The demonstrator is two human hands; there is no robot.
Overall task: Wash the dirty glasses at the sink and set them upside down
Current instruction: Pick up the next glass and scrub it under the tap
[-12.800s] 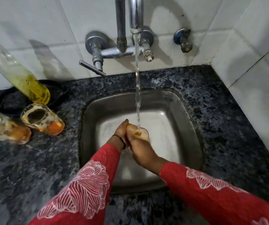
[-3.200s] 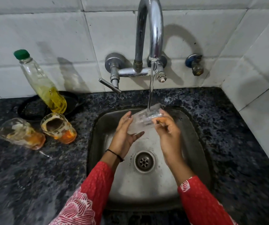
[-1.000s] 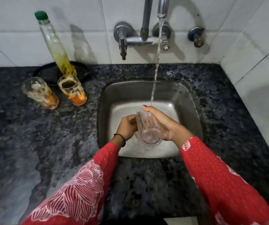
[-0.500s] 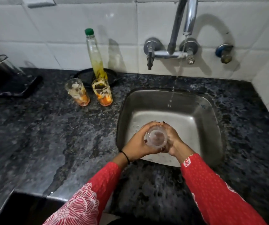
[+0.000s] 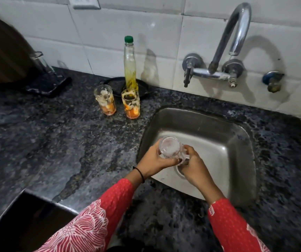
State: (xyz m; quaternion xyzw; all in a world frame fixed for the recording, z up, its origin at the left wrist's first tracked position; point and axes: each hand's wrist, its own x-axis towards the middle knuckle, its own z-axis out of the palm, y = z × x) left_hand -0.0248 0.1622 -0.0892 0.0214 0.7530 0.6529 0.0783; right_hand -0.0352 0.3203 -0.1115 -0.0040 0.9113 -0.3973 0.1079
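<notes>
Carefully: your left hand (image 5: 156, 161) and right hand (image 5: 196, 169) both curl round the clear glass (image 5: 169, 148) between them, above the sink (image 5: 218, 128), and since it is probably wet, slippery and brittle, grip its wall.

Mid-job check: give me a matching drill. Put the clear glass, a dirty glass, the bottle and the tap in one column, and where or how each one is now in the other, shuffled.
Column 1
1. clear glass
2. dirty glass
3. bottle
4. tap

Column 2
A. upright on the counter, orange dregs inside
B. fixed to the tiled wall above the sink
C. gripped by the left hand and right hand over the sink
D. upright, green cap on

Pairs: 1-C, 2-A, 3-D, 4-B
</notes>
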